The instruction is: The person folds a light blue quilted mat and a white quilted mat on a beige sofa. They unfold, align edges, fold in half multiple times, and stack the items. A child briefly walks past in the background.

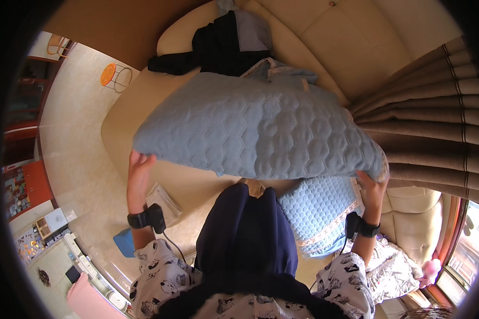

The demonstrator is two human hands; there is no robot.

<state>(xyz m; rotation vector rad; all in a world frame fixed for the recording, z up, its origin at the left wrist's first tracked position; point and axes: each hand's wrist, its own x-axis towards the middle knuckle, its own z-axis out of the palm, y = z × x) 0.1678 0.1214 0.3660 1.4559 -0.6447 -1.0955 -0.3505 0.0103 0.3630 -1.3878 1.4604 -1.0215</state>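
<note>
A blue quilted cover (243, 123) with a hexagon pattern is stretched in front of me above a cream sofa (120, 115). My left hand (141, 159) grips its near left corner. At the near right corner, where a patterned trim shows, my right hand (373, 179) holds the fabric. The fingertips of both hands are partly hidden by the cloth. Behind the held piece lies a crumpled blue fold (291, 73) with pale trim. Another blue quilted piece (321, 209) with a patterned border lies on the seat beside my right knee.
A black and grey garment (223, 44) lies against the sofa's far end. Brown curtains (430, 131) hang at the right near a window (470, 247). An orange stool (108, 74) stands on the floor at left. White patterned cloth (394, 271) and a pink object (430, 269) are at lower right.
</note>
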